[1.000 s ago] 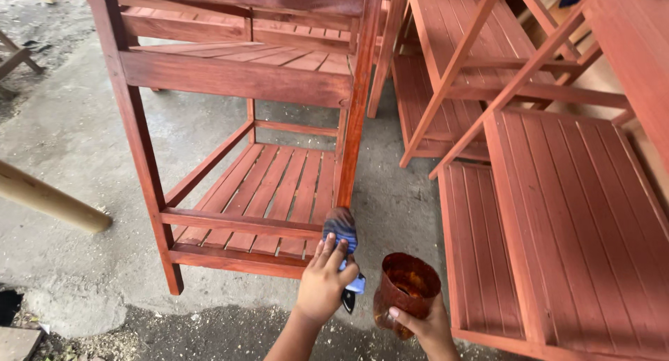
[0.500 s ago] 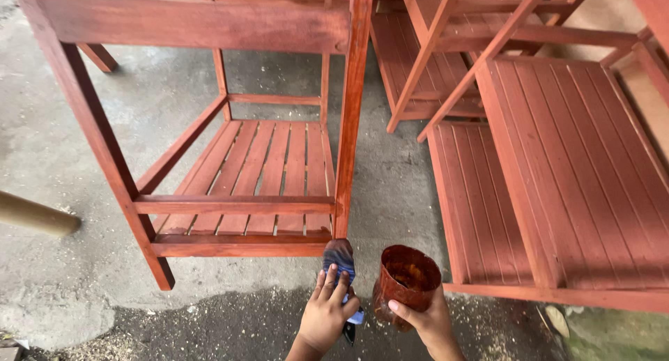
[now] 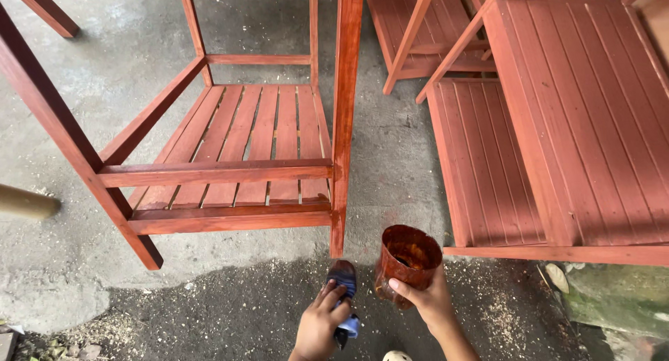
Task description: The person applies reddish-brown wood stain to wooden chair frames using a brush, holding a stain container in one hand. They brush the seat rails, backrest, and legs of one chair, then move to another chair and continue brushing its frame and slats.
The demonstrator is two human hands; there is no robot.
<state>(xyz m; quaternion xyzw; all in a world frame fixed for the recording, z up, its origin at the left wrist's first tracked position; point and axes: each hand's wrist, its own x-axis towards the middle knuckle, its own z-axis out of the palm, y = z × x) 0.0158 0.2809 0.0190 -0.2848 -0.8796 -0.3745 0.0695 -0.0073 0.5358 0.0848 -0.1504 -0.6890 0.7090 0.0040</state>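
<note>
The left hand (image 3: pixel 319 326) grips a blue rag (image 3: pixel 343 281) by the red rack's leg (image 3: pixel 343 159), the right hand (image 3: pixel 428 302) clamps a stain cup (image 3: pixel 406 263) that might tip and spill on the floor (image 3: pixel 237 305).

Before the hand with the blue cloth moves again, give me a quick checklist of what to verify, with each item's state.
1. Left hand holds the blue cloth: ok.
2. Right hand has a grip on the stain cup: ok.
3. Cup upright, nothing spilling: ok.
4. Cloth lies close under the foot of the front leg: ok.
5. Enough stain on the cloth: cannot tell.
6. Floor free of sawdust near the leg: not ok.
</note>
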